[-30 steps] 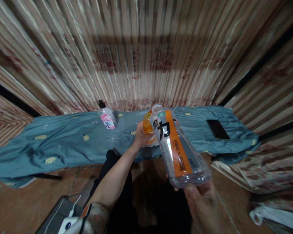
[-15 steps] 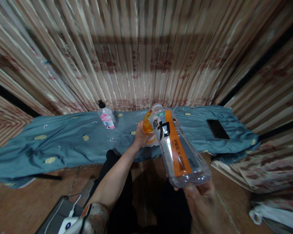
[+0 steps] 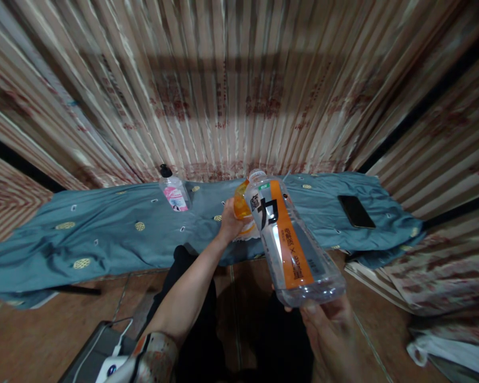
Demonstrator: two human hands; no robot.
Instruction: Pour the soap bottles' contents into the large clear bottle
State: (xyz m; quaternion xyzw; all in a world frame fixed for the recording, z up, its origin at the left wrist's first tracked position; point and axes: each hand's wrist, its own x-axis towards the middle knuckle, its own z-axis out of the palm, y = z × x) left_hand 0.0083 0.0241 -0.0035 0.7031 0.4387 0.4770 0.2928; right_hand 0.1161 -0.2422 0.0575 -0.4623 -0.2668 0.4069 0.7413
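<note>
A large clear bottle (image 3: 291,239) with an orange label is tilted, its base toward me and its mouth up and to the left. My right hand (image 3: 327,324) grips it at the base. Just left of the bottle's neck, my left hand (image 3: 230,221) is wrapped round an orange container (image 3: 240,205), partly hidden behind the bottle. The bottle's mouth is at the container's top; whether they touch I cannot tell. Something white and orange (image 3: 248,231) lies below the container, mostly covered by the bottle.
A teal patterned cloth (image 3: 115,229) covers the long bench. A pump bottle (image 3: 175,194) with a pink label stands left of my hands, and a black phone (image 3: 356,211) lies at the right. A white device with a cable (image 3: 114,367) is at lower left. Striped curtains hang behind.
</note>
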